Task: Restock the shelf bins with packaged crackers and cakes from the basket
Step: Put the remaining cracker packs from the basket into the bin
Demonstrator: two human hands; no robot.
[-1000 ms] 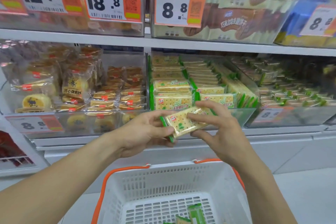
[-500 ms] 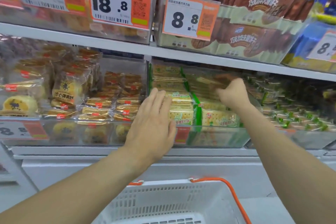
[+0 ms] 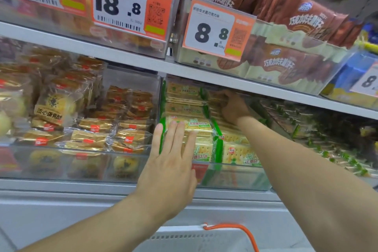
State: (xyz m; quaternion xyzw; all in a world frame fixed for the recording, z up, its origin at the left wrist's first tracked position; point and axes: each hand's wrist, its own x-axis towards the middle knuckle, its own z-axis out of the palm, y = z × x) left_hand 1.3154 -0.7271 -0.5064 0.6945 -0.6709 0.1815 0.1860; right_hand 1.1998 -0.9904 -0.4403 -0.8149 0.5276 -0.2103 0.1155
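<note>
A clear shelf bin (image 3: 241, 178) on the middle shelf holds stacked green-and-yellow cracker packs (image 3: 190, 108). My left hand (image 3: 173, 161) lies flat with straight fingers against the front packs at the bin's left side. My right hand (image 3: 233, 108) reaches deep into the bin under the upper shelf, fingers curled onto a cracker pack (image 3: 216, 98) at the top of the back stack. Only the rim of the white basket (image 3: 184, 237) with its orange handle (image 3: 243, 231) shows at the bottom.
To the left stands a bin of gold-wrapped cakes (image 3: 114, 129) and round pastries. To the right lies a bin of green-tipped packs (image 3: 327, 141). The upper shelf (image 3: 204, 73) carries brown cookie packs (image 3: 286, 57) and price tags close above my right hand.
Both hands went from holding a cracker pack above the basket up to the bin. The right hand pushed further back inside; the left flattened on the front packs. The view tilted up.
</note>
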